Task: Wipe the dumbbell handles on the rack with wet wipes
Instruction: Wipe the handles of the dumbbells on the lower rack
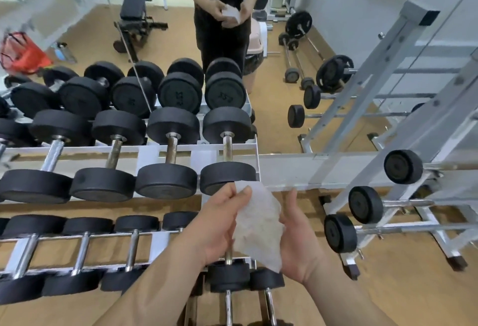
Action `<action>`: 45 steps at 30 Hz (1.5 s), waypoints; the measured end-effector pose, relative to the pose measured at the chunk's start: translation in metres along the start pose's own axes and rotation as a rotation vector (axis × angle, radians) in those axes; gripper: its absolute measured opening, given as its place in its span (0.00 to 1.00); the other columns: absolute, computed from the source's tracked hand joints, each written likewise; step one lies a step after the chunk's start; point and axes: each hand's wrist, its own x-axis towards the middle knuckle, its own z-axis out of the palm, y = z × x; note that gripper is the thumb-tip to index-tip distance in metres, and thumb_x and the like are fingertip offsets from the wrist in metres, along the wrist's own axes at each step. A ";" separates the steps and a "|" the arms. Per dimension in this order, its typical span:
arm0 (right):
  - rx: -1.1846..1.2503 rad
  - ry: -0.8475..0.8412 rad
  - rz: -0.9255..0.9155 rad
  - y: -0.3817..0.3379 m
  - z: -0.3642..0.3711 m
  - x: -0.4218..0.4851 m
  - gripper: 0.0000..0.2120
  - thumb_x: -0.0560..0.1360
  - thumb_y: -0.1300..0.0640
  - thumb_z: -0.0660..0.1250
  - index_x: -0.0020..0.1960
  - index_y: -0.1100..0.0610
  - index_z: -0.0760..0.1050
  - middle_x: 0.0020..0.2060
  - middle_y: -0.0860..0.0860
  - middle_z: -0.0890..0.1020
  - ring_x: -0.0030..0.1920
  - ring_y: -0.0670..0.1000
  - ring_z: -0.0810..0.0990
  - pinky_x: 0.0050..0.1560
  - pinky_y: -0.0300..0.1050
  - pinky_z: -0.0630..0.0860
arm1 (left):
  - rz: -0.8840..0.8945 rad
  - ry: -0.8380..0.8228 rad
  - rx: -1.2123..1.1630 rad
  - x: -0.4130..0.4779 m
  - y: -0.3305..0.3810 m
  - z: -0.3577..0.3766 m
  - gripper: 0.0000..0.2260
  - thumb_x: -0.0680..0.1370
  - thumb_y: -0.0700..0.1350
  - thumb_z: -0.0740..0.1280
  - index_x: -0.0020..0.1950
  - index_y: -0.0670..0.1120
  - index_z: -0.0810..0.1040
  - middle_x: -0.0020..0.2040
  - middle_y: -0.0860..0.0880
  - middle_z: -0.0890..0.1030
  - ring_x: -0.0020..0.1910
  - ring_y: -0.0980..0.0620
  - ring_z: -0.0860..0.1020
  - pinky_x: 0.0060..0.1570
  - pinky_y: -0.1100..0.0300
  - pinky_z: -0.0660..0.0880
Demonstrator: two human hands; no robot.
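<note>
A crumpled white wet wipe point(258, 227) is held in the air between two bare hands, above the right end of a white dumbbell rack point(129, 150). The left hand point(219, 222) pinches the wipe's top corner between thumb and fingers. The right hand point(300, 243) cups the other side, thumb straight; its fingers are hidden behind the wipe, so their state cannot be told. The hold suggests the wipe is being opened out before wiping. Just beyond, the rightmost dumbbell handle point(227, 146) on the upper tier sits untouched.
</note>
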 end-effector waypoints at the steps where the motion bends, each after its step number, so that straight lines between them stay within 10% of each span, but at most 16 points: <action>1: -0.034 0.010 -0.004 0.002 0.000 0.003 0.42 0.78 0.29 0.63 0.79 0.60 0.69 0.77 0.64 0.69 0.78 0.65 0.66 0.82 0.63 0.53 | 0.013 0.016 0.038 0.003 0.002 -0.003 0.15 0.83 0.48 0.67 0.65 0.39 0.74 0.60 0.38 0.84 0.58 0.40 0.84 0.51 0.48 0.82; 14: -0.355 0.347 -0.048 -0.036 0.034 0.066 0.20 0.85 0.48 0.63 0.69 0.60 0.77 0.59 0.62 0.85 0.59 0.62 0.86 0.62 0.59 0.79 | 0.161 0.377 0.431 0.045 0.050 -0.057 0.04 0.81 0.37 0.68 0.55 0.43 0.80 0.50 0.40 0.84 0.46 0.46 0.86 0.35 0.63 0.81; 20: -0.375 0.387 0.032 -0.117 0.009 0.120 0.21 0.85 0.45 0.61 0.62 0.61 0.81 0.54 0.62 0.87 0.50 0.61 0.88 0.54 0.56 0.80 | 0.227 0.508 0.986 0.146 0.043 -0.056 0.07 0.80 0.47 0.68 0.58 0.51 0.78 0.59 0.52 0.81 0.55 0.51 0.79 0.60 0.53 0.78; 26: -0.569 0.415 0.102 -0.195 -0.042 0.194 0.17 0.84 0.48 0.65 0.62 0.60 0.81 0.53 0.57 0.88 0.56 0.59 0.86 0.57 0.53 0.82 | -0.024 0.698 1.559 0.232 0.020 -0.028 0.27 0.73 0.73 0.55 0.41 0.50 0.76 0.40 0.50 0.82 0.46 0.46 0.82 0.51 0.52 0.76; 29: -0.686 0.417 0.166 -0.206 -0.054 0.228 0.18 0.82 0.46 0.67 0.65 0.57 0.79 0.55 0.55 0.87 0.55 0.59 0.85 0.51 0.51 0.79 | -0.060 0.627 1.599 0.230 0.018 -0.031 0.32 0.72 0.76 0.56 0.58 0.52 0.79 0.60 0.48 0.81 0.64 0.45 0.76 0.65 0.52 0.70; 32: -0.717 0.373 0.224 -0.205 -0.055 0.256 0.18 0.83 0.47 0.65 0.65 0.59 0.79 0.54 0.56 0.87 0.55 0.59 0.85 0.49 0.50 0.78 | -0.117 0.522 1.562 0.226 0.022 -0.035 0.46 0.71 0.74 0.65 0.82 0.51 0.61 0.83 0.45 0.58 0.81 0.43 0.57 0.79 0.50 0.53; 38: -0.701 0.390 0.307 -0.187 -0.036 0.267 0.24 0.82 0.40 0.64 0.67 0.58 0.77 0.60 0.58 0.85 0.61 0.62 0.82 0.71 0.60 0.73 | -0.063 0.487 1.355 0.227 0.017 -0.048 0.56 0.68 0.69 0.74 0.85 0.54 0.43 0.85 0.52 0.41 0.84 0.47 0.43 0.80 0.50 0.43; 45: -0.731 0.475 0.234 -0.158 -0.061 0.308 0.32 0.74 0.36 0.66 0.72 0.53 0.73 0.65 0.54 0.82 0.66 0.61 0.80 0.76 0.60 0.68 | -0.008 0.457 1.086 0.226 0.019 -0.065 0.42 0.78 0.64 0.67 0.84 0.58 0.47 0.84 0.58 0.45 0.83 0.48 0.45 0.81 0.51 0.45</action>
